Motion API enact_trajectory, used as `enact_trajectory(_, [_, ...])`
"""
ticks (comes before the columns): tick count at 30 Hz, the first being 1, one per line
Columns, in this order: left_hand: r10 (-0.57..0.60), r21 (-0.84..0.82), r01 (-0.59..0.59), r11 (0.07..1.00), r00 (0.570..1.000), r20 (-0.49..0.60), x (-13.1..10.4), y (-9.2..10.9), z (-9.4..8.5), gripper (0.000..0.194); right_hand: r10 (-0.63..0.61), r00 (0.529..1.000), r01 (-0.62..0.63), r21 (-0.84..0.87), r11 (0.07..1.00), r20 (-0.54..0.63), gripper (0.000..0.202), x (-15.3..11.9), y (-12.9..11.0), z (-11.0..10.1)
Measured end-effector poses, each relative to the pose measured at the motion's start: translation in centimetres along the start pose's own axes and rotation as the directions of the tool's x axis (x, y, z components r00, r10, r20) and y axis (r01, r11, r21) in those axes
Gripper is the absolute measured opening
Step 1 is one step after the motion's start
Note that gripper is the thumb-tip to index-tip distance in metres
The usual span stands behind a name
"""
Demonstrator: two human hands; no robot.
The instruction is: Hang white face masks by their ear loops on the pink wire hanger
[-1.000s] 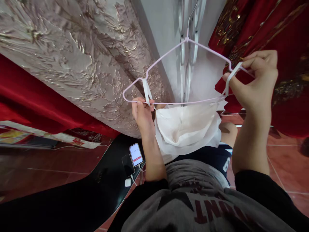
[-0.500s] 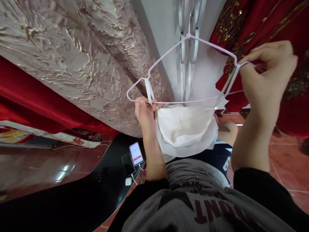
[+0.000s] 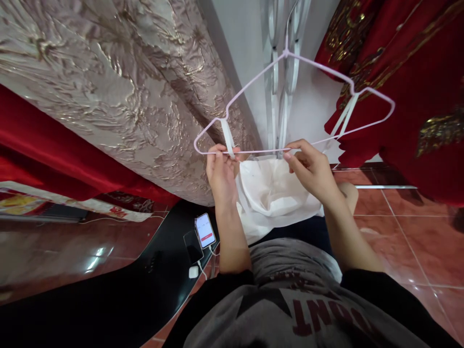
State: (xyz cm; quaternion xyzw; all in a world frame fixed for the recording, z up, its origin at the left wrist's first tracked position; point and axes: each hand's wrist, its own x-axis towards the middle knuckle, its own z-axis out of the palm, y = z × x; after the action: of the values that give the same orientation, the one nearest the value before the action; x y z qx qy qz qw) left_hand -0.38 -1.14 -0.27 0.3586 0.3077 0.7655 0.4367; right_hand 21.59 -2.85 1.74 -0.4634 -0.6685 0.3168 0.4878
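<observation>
A pale pink clothes hanger hangs upright in front of me, its hook reaching up past the top edge. White straps loop over its notches on both sides and lead down to a white strappy garment, which drapes over my lap. My left hand is closed around the bottom bar and the left strap. At the middle of the same bar, my right hand pinches with thumb and forefinger; whether it also grips the garment's top edge cannot be made out. The right strap hangs free of my fingers.
A shiny beige embossed cloth hangs close on the left, with red gold-trimmed cloth on the right. White metal bars stand behind the hanger. Two phones, one a lit phone, and a white case lie on a black bench.
My right hand has let go of the hanger's right shoulder and moved down and left to the middle of its bottom bar. My left hand stays nearly in place.
</observation>
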Motion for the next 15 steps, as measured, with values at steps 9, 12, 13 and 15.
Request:
enact_trajectory(9, [-0.233,0.465,0.082,0.882,0.932,0.279,-1.6,5.0,-3.8,0.033,0.001,0.980,0.030,0.153,0.988,-0.200,0.047,1.3,3.2,1.3])
enact_trajectory(12, [-0.229,0.366,0.092,0.926,0.907,0.353,-1.7,7.2,-3.1,0.043,-0.011,0.980,0.045,0.169,0.985,-0.199,0.046,1.3,3.1,0.8])
enact_trajectory(13, [-0.221,0.300,0.111,0.947,0.906,0.361,-1.5,7.7,-2.6,0.049,-0.008,0.981,0.043,0.175,0.984,-0.194,0.047,1.3,3.0,0.7])
enact_trajectory(15, [-0.174,0.177,0.121,0.977,0.931,0.321,-0.9,8.3,-1.5,0.061,0.004,0.984,0.030,0.188,0.982,-0.178,0.048,1.1,2.7,0.7])
